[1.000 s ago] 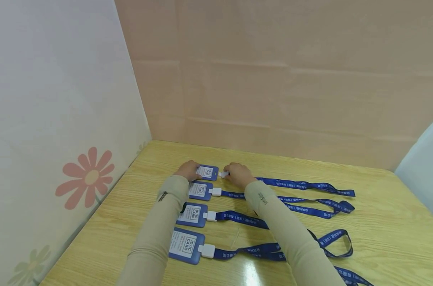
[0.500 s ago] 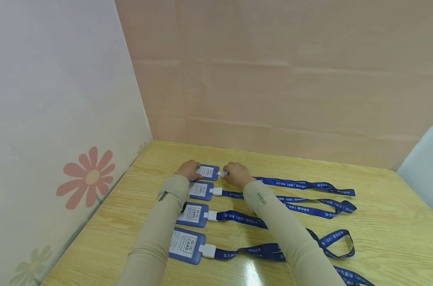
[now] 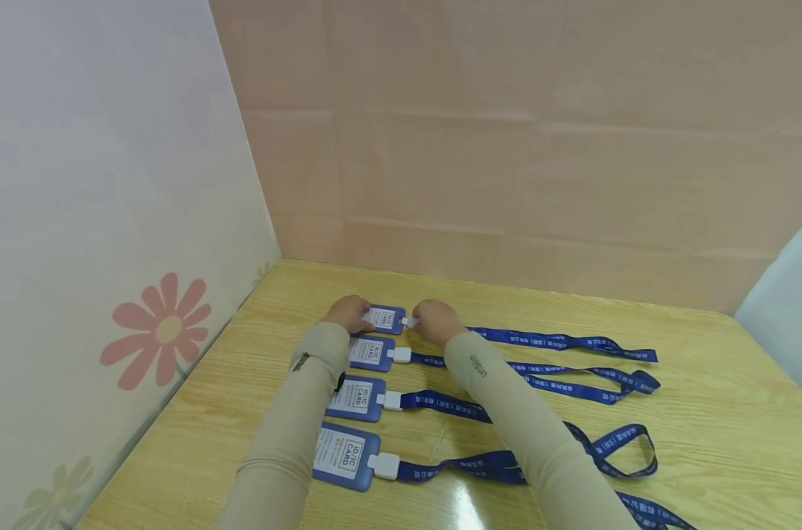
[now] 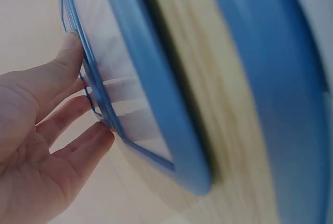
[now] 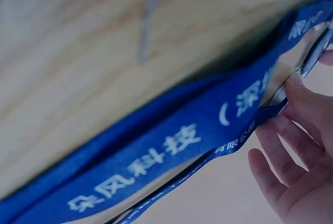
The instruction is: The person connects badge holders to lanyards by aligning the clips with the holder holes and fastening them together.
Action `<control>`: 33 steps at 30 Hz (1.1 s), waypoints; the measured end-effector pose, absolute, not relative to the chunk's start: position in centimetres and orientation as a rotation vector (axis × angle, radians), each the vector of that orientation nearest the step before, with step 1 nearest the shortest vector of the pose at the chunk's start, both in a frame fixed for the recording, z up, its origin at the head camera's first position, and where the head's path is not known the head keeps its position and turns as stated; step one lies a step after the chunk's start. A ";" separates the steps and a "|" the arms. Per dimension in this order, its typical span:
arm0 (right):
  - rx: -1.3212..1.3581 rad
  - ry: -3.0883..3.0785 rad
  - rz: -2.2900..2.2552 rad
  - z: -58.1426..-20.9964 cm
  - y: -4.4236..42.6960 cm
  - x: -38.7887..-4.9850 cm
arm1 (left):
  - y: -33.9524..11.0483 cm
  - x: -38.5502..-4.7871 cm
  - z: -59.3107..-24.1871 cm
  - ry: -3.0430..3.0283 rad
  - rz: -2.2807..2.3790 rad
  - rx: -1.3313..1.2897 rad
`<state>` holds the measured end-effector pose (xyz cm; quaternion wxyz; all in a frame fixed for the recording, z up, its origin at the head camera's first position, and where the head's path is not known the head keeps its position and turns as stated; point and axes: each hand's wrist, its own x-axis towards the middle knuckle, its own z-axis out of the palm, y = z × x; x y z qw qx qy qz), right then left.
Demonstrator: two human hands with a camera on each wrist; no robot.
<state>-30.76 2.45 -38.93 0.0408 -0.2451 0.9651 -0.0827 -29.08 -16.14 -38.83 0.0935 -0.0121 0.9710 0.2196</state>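
At the far end of the row, my left hand (image 3: 349, 314) holds a blue ID badge holder (image 3: 392, 324) by its left part, thumb on the near edge. In the left wrist view, the thumb and fingers (image 4: 86, 143) meet that holder's edges. My right hand (image 3: 438, 322) pinches the white clip (image 3: 410, 322) of a blue lanyard (image 3: 540, 340), whose printed strap trails right. The clip's tab overlaps the holder's slotted end; whether it is fastened cannot be told. In the right wrist view, the thumb and fingers (image 5: 296, 91) pinch at the lanyard's end, partly cut off by the frame.
Nearer on the wooden table (image 3: 195, 449) lie several badge holders, such as the nearest one (image 3: 367, 460), joined to white clips and blue lanyards (image 3: 463, 465). Part of another lanyard (image 3: 652, 509) shows at the bottom right. A flowered wall (image 3: 169, 184) bounds the left, a plain backdrop (image 3: 507, 169) the back.
The white clip in my right hand has moved slightly left, from a small gap to overlapping the holder's slotted end. My left hand has stayed nearly still.
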 end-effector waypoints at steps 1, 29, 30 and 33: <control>-0.744 2.954 -0.253 -38.9 2.4 -30.7 | -16.1 -28.9 -38.7 2.880 0.654 -0.034; -0.686 2.943 -0.164 -39.1 1.5 -31.4 | -16.3 -28.8 -38.5 2.852 0.685 -0.040; -0.683 2.941 -0.168 -39.1 1.5 -31.4 | -16.3 -28.8 -38.5 2.853 0.686 -0.040; -0.687 2.941 -0.169 -39.0 1.5 -31.2 | -16.3 -28.9 -38.8 2.847 0.700 -0.050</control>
